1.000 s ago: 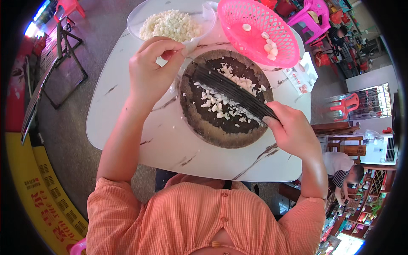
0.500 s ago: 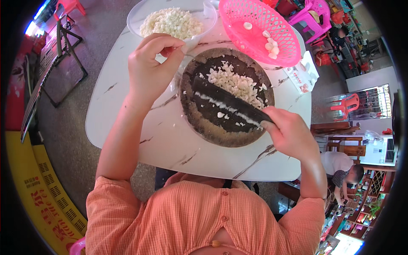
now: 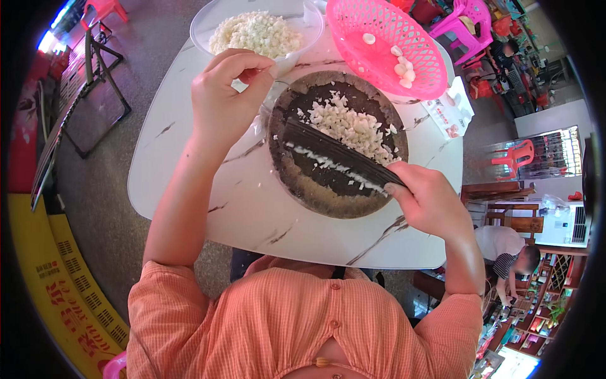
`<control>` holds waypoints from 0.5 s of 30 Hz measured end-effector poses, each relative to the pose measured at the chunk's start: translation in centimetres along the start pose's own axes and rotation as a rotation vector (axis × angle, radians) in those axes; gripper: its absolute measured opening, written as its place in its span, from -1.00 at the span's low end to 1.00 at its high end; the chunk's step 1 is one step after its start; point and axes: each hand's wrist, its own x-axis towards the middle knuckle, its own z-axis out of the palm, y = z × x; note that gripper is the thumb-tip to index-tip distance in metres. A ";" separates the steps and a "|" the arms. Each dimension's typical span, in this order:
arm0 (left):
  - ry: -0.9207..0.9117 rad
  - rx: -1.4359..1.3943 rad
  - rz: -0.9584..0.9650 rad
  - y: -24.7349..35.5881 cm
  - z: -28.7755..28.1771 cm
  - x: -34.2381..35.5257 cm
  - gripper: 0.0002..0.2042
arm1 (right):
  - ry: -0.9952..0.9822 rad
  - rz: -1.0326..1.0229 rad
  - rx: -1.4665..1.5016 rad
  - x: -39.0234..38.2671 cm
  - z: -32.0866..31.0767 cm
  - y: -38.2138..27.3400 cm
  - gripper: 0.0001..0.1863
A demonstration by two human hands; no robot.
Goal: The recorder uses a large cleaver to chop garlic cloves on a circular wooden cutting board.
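A dark-bladed cleaver lies slantwise over the round chopping board, its broad blade tipped on edge. My right hand is closed around its handle at the board's right edge. Beyond the blade sits a heap of chopped white garlic; a line of white bits runs along the near side of the blade. My left hand is raised at the board's upper left, near a clear bowl of chopped garlic. Its thumb and forefinger pinch together; whatever is between them I cannot make out.
A pink mesh basket with several peeled garlic cloves stands at the table's far right. Beside it lies a white printed packet. The marbled white table has a rounded edge. Another person bends over at the right, away from the table.
The cleaver blade has tilted and shows a narrower dark face, its tip shifted slightly. The right hand has moved a little left with it. The left hand stays almost in place, still pinched.
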 end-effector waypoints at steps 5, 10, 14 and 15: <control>-0.006 -0.016 0.009 -0.1 0.0 0.0 -0.91 | -0.027 0.045 0.047 0.6 -0.7 -0.1 -0.71; -0.008 0.020 -0.005 0.2 0.0 0.0 -0.91 | 0.077 -0.005 0.031 0.5 -0.9 -0.1 -0.71; -0.013 -0.005 -0.003 -0.3 0.1 0.0 -0.91 | 0.069 0.016 -0.021 1.0 -0.7 0.2 -0.72; -0.014 -0.012 -0.004 -0.5 0.1 -0.3 -0.91 | 0.024 0.040 -0.019 1.0 -0.8 0.2 -0.72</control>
